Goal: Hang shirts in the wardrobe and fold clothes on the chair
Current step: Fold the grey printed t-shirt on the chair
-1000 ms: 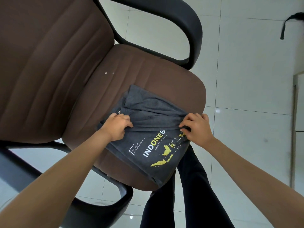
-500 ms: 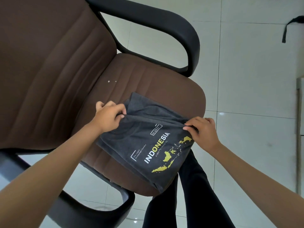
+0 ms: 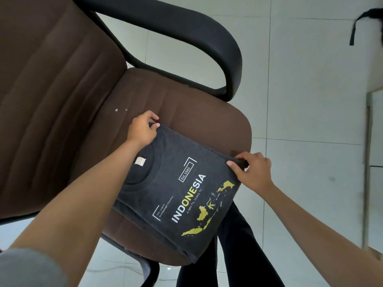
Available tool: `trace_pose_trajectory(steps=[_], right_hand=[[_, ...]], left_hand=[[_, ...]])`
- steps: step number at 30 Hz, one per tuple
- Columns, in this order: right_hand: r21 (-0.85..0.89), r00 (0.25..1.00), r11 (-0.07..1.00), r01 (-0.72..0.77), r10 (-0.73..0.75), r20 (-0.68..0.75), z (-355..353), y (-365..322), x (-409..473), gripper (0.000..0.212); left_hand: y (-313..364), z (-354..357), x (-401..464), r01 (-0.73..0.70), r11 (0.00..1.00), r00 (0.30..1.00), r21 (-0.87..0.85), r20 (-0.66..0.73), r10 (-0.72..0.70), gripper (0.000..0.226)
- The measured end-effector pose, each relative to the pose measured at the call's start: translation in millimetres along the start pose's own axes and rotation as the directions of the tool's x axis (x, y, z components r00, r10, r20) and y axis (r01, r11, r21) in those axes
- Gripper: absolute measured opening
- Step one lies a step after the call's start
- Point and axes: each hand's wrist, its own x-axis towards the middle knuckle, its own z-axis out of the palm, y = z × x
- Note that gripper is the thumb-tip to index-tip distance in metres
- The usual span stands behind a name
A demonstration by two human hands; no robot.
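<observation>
A dark grey T-shirt with white "INDONESIA" lettering and a yellow map print lies folded on the front of the brown chair seat. Its collar and neck label face up on the left. My left hand pinches the shirt's far left corner between thumb and fingers. My right hand pinches the far right corner at the seat's right edge. The fabric is stretched flat between both hands.
The chair's brown backrest fills the left. Its black armrest curves over the seat's far side. My dark trouser legs stand below the seat on the white tiled floor. A black strap hangs at the top right.
Both hands drew the shirt's top fold away from me over the bunched fabric. The full print, collar and label now show, and the shirt lies flatter.
</observation>
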Motion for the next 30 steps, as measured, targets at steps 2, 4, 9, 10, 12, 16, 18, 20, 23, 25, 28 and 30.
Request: trace_pose_trajectory(steps=[2,4,9,10,12,16,18,20,23,25,28,30], right_hand=[[-0.01,0.998,0.998,-0.068,0.068,-0.007,-1.1,8.5,-4.9,0.036],[-0.016,0.992,0.993,-0.115,0.115,0.06,-2.8,15.2,-6.7,0.036],[0.214,0.973,0.97,-0.11,0.062,0.221,-16.6,10.6,-2.3,0.036],[0.27,0.98,0.958,-0.098,0.046,0.194,-17.1,9.4,-3.3,0.046],[0.31,0.993,0.946,-0.089,0.061,0.101,-16.8,8.0,-8.0,0.061],[0.166,0.989,0.986,0.006,0.019,-0.145,-7.2,12.1,-26.7,0.057],[0.167,0.985,0.986,0.01,0.02,-0.174,-0.9,12.5,-37.7,0.052],[0.249,0.991,0.968,-0.04,0.069,-0.113,4.5,10.6,-44.8,0.046],[0.327,0.995,0.942,-0.08,0.096,-0.032,11.2,7.8,-50.5,0.04],[0.326,0.995,0.943,-0.065,0.084,-0.044,14.3,8.1,-52.3,0.037],[0.296,0.998,0.955,-0.008,0.028,-0.063,15.0,8.9,-52.9,0.026],[0.254,0.993,0.964,0.082,-0.059,-0.097,15.0,9.8,-53.1,0.017]], left_hand=[[-2.1,4.2,4.5,0.007,0.999,1.0,-0.04,-0.006,-0.007,0.011],[-4.1,8.4,5.6,-0.006,0.999,0.999,-0.031,-0.036,0.005,0.01],[-6.9,14.4,1.1,0.014,1.0,0.996,-0.003,-0.091,-0.015,0.01],[-5.4,14.9,-0.8,0.03,1.0,0.994,-0.001,-0.101,-0.03,0.01],[-1.0,16.4,-6.9,0.041,0.998,0.989,0.046,-0.146,-0.034,0.014],[16.5,26.7,-29.6,-0.027,0.983,0.982,0.183,-0.181,0.061,0.02],[25.5,36.0,-40.4,-0.092,0.958,0.974,0.27,-0.174,0.143,0.018],[34.8,43.9,-49.0,-0.146,0.951,0.972,0.272,-0.14,0.189,0.018],[49.4,55.0,-63.8,-0.247,0.951,0.967,0.188,-0.007,0.253,0.022],[58.8,62.9,-75.5,-0.347,0.926,0.936,0.15,0.118,0.332,0.027],[72.2,72.4,-89.0,-0.463,0.88,0.856,0.104,0.31,0.413,0.034],[80.2,75.6,-93.1,-0.518,0.847,0.81,0.119,0.388,0.44,0.036]])
